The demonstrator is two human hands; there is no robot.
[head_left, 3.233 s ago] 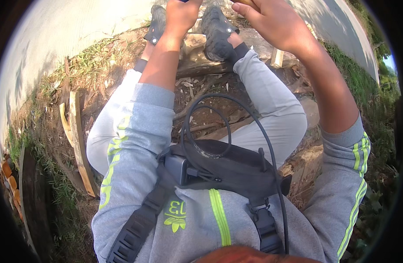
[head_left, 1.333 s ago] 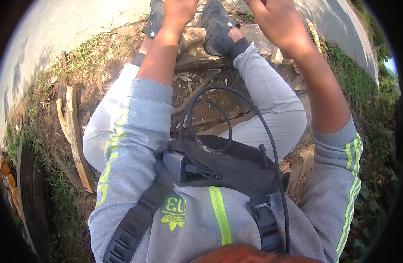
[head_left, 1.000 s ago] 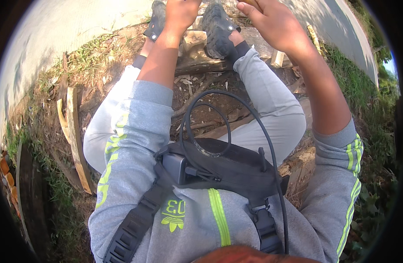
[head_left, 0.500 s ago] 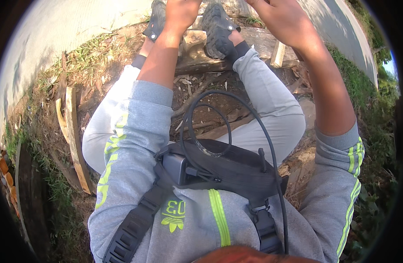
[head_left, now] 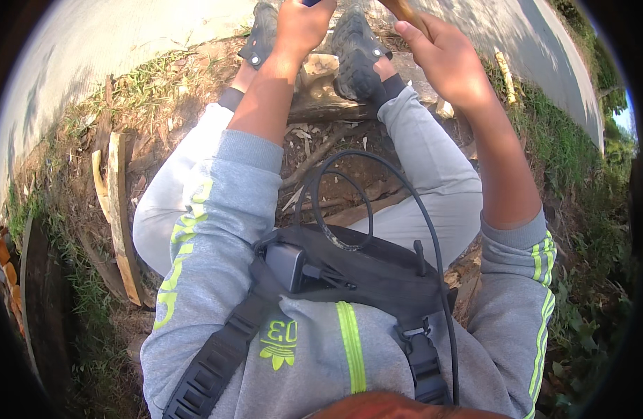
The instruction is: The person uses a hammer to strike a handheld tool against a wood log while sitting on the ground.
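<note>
The person sits with knees bent and both hands held out at the far side, over the feet. The left hand [head_left: 305,29] is curled up tight, and its grip is closed on a small dark blue thing [head_left: 311,2]. Only a little bit of the blue thing shows, right at the far edge, so I cannot tell what the rest looks like. The right hand [head_left: 450,61] is to the right, well apart from the left one. Its grip is closed around a smooth, round, brown stick-shaped thing [head_left: 403,10] that looks like wood, with the thumb pressed along its side. The brown thing pokes out of this grip to the far left, and its far end is cut off from view. Below the hands are two dark grey shoes [head_left: 356,56], one near each hand. A chunky pale block of wood [head_left: 320,64] sits between the shoes, and a thick brown log [head_left: 328,112] lies just on the near side of it. Little pale wood chips [head_left: 302,133] are spread on the brown dirt between the legs. A long, pale, split piece of wood [head_left: 119,202] lies to the left of the left knee. A thin yellowish stick [head_left: 505,77] lies in the grass, to the right of the right hand. Nearest of all, a black cloth pouch [head_left: 377,269] rests on the lap, with a looping black cable [head_left: 433,230] over it.
</note>
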